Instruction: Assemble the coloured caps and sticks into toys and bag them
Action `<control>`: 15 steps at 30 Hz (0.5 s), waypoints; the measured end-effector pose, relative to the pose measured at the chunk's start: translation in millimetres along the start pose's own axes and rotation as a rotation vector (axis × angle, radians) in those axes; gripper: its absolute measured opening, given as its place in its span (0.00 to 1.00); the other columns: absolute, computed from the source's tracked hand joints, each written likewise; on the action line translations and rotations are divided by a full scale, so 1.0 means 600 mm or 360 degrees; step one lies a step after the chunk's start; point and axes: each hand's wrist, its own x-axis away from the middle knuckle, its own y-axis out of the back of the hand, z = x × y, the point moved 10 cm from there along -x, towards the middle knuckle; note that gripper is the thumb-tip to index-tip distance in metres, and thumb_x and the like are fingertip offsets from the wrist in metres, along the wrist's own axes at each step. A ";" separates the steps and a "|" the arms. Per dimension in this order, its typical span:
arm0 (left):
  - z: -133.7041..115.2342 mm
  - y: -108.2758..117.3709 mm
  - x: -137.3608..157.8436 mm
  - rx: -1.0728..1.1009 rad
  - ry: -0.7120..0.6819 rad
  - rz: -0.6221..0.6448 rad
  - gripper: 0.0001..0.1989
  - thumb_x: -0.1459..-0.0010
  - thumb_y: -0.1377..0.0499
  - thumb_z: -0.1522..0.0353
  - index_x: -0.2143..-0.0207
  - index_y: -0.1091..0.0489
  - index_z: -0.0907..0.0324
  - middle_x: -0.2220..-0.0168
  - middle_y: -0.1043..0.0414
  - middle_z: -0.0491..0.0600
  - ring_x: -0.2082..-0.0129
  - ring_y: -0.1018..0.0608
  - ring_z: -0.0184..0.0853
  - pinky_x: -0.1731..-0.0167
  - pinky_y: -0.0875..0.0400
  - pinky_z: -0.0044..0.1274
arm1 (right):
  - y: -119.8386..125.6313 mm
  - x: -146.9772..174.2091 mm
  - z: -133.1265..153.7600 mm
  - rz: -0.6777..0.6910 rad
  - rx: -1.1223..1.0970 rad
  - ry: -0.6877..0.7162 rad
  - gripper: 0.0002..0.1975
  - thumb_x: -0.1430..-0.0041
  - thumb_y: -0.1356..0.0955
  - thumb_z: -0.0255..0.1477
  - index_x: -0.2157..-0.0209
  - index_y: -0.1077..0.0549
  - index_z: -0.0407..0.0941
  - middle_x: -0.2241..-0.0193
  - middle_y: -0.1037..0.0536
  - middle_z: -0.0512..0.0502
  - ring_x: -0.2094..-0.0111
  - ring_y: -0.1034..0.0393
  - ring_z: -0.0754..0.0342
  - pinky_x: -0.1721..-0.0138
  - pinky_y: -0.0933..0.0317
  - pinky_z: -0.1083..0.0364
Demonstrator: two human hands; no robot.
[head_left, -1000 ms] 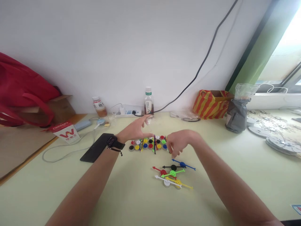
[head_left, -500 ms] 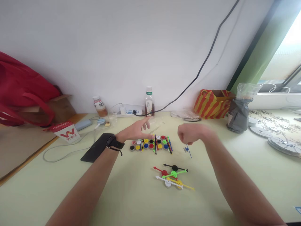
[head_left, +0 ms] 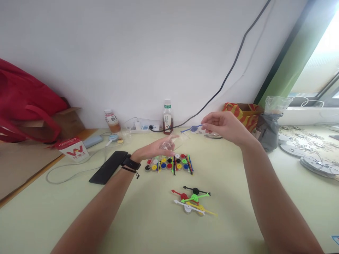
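Observation:
My right hand pinches one end of a blue arrow spinner, raised above the table with its tip pointing left. A clear plastic bag is gripped in my left hand, over rows of coloured round pieces and bundled arrows. Nearer to me lies a loose group of assembled spinners: black, red, green, white and yellow.
Behind stand a dark-liquid bottle, a power strip and another bottle. On the left are a black tablet-like slab and a red-and-white box. A striped bag and grey discs sit right.
My right hand has lifted the blue spinner up and turned it to point left. The clear bag now shows bunched at my left hand's fingers.

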 end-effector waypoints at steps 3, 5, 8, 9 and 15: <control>-0.010 -0.019 -0.004 0.0086 -0.0007 0.0084 0.41 0.41 0.33 0.56 0.29 0.45 0.47 0.59 0.32 0.47 0.62 0.27 0.37 0.58 0.33 0.31 | -0.029 -0.006 -0.006 0.0141 0.0017 -0.0016 0.13 0.41 0.26 0.40 0.62 0.21 0.45 0.68 0.18 0.44 0.68 0.24 0.51 0.63 0.27 0.52; -0.015 -0.029 -0.007 0.0116 -0.0033 0.0113 0.41 0.42 0.33 0.57 0.29 0.44 0.48 0.60 0.32 0.48 0.62 0.28 0.37 0.59 0.33 0.31 | -0.045 -0.009 -0.012 0.0219 0.0034 -0.0039 0.11 0.41 0.27 0.38 0.62 0.21 0.45 0.69 0.18 0.44 0.69 0.25 0.52 0.64 0.28 0.52; -0.020 -0.040 -0.011 0.0149 -0.0078 0.0130 0.40 0.42 0.33 0.58 0.30 0.43 0.50 0.59 0.30 0.49 0.62 0.27 0.38 0.59 0.32 0.31 | -0.065 -0.013 -0.021 0.0282 0.0129 -0.0053 0.10 0.40 0.29 0.37 0.63 0.21 0.45 0.71 0.20 0.46 0.70 0.26 0.52 0.66 0.31 0.53; -0.020 -0.045 -0.012 0.0165 -0.0079 0.0144 0.40 0.41 0.33 0.59 0.30 0.43 0.50 0.59 0.30 0.50 0.61 0.27 0.39 0.58 0.32 0.32 | -0.072 -0.015 -0.022 0.0291 0.0179 -0.0040 0.10 0.40 0.29 0.37 0.63 0.21 0.45 0.72 0.21 0.46 0.70 0.27 0.53 0.67 0.33 0.54; -0.012 -0.053 -0.009 0.0208 -0.0002 0.0183 0.36 0.41 0.35 0.60 0.31 0.41 0.48 0.49 0.30 0.52 0.49 0.28 0.44 0.47 0.33 0.35 | -0.093 -0.022 -0.032 0.0288 0.0478 0.0006 0.12 0.38 0.32 0.39 0.65 0.24 0.44 0.77 0.27 0.51 0.75 0.36 0.56 0.73 0.43 0.57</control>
